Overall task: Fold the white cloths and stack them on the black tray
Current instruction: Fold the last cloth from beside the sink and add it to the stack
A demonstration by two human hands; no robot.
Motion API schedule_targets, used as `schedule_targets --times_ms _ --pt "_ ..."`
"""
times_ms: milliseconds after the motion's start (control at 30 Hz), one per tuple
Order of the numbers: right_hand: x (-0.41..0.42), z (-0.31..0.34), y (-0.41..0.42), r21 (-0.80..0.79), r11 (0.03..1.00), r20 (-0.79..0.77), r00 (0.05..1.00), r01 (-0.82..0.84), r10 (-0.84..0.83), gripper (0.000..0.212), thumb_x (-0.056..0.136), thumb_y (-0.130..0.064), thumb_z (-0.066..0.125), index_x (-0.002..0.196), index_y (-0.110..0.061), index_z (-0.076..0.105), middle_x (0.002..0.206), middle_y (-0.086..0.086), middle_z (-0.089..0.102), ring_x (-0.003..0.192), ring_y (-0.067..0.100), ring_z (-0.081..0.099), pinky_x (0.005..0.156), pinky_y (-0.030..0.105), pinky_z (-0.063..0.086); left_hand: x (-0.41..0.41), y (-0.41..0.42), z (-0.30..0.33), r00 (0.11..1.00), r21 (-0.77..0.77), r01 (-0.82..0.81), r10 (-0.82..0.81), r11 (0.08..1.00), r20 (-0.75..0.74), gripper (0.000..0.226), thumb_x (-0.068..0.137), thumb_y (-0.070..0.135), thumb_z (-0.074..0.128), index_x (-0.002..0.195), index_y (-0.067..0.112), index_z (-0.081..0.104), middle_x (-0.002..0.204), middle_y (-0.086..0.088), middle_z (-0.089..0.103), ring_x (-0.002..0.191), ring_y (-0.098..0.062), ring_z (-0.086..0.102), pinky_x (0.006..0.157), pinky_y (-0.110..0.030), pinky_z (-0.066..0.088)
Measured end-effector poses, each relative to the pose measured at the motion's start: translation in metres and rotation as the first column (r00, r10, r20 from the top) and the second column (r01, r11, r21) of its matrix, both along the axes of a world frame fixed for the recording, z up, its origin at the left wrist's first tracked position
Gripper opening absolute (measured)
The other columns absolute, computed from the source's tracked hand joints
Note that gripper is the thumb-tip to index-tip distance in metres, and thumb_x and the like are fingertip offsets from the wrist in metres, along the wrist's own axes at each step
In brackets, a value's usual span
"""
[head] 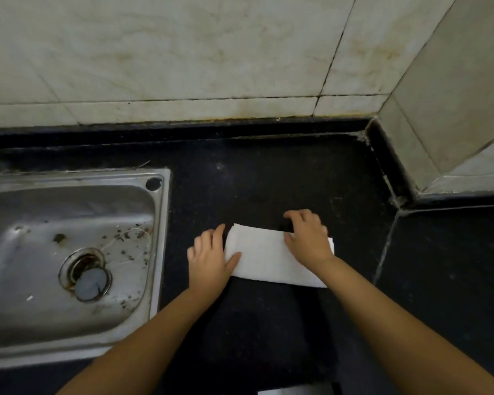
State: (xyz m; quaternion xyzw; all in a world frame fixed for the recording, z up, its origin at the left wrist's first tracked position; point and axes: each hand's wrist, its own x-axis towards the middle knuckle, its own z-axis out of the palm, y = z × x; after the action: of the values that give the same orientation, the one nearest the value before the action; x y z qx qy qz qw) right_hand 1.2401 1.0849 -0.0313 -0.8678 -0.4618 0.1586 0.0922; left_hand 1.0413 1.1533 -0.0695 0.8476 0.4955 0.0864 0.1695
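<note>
we see the folded white rectangular cloth (271,258) on the black stone counter (268,178), right of the steel sink (69,195); left hand (211,258) flat at its left edge, right hand (307,238) pressing its right end, fingers loosely bent; black tray's outline hard to make out

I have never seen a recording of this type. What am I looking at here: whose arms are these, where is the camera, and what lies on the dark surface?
There is no machine here. A person wears one camera on the head, looking forward and down, so the two bare arms come in from the bottom edge.

The left hand lies at the left end of a folded white cloth, with its thumb on the cloth. The right hand rests flat on the right part. Neither hand lifts it; both seem to press or smooth it.

The cloth lies on a black counter; a black tray may be beneath it, but I cannot tell. To the left is a steel sink, with a tiled wall behind.
</note>
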Motion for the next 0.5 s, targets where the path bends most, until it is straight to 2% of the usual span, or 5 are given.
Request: schedule_targets --times_ms 67,167,300,400,500 --pt "-0.024 0.000 0.028 -0.016 0.991 -0.073 0.988 -0.135 0.133 0.045 0.094 -0.026 0.052 0.137 -0.023 0.040 0.139 0.004 0.042 0.128 0.023 0.039 0.105 0.040 0.034 -0.013 -0.008 -0.006 0.998 0.064 -0.030 0.033 0.998 -0.049 0.074 0.074 0.049 0.071 0.133 0.011 0.048 0.116 -0.012 0.058 0.102 -0.029 0.058 0.080 -0.042 0.047" --pt "-0.058 -0.008 0.062 -0.169 0.943 -0.023 0.957 -0.288 0.288 0.049 0.093 -0.031 0.053 0.138 -0.020 0.039 0.139 0.007 0.041 0.128 0.025 0.039 0.104 0.042 0.036 -0.017 -0.010 -0.007 0.992 0.084 -0.071 0.079 0.994 -0.099 0.075 0.065 0.053 0.076 0.124 0.009 0.056 0.106 -0.010 0.063 0.091 -0.027 0.063 0.070 -0.038 0.050" --pt "-0.071 -0.006 0.086 -0.391 0.856 0.009 0.929 -0.337 0.370 0.040 0.091 -0.023 0.054 0.130 -0.016 0.047 0.134 0.010 0.044 0.125 0.028 0.042 0.104 0.044 0.037 -0.011 -0.012 -0.004 0.992 -0.019 -0.119 0.118 0.993 -0.037 0.058 0.080 0.049 0.064 0.124 0.013 0.054 0.123 -0.009 0.052 0.113 -0.028 0.051 0.088 -0.038 0.040" --pt "-0.064 0.010 0.086 -0.378 0.855 -0.183 0.934 -0.354 0.306 0.032 0.091 -0.023 0.055 0.123 -0.018 0.050 0.124 0.008 0.052 0.111 0.023 0.051 0.097 0.039 0.045 -0.012 -0.008 0.000 0.995 -0.122 -0.096 0.092 0.988 -0.038 0.037 0.088 0.044 0.055 0.117 0.020 0.054 0.128 0.000 0.040 0.121 -0.020 0.037 0.095 -0.032 0.030" --pt "-0.049 0.037 0.079 -0.215 0.939 -0.426 0.891 -0.268 0.157 0.026 0.090 -0.019 0.055 0.116 -0.020 0.052 0.109 0.001 0.055 0.097 0.015 0.055 0.078 0.027 0.046 -0.010 0.009 0.020 0.993 -0.284 -0.027 0.059 0.959 0.104 0.013 0.090 0.032 0.056 0.097 0.021 0.056 0.111 0.004 0.051 0.108 -0.017 0.048 0.091 -0.031 0.038"
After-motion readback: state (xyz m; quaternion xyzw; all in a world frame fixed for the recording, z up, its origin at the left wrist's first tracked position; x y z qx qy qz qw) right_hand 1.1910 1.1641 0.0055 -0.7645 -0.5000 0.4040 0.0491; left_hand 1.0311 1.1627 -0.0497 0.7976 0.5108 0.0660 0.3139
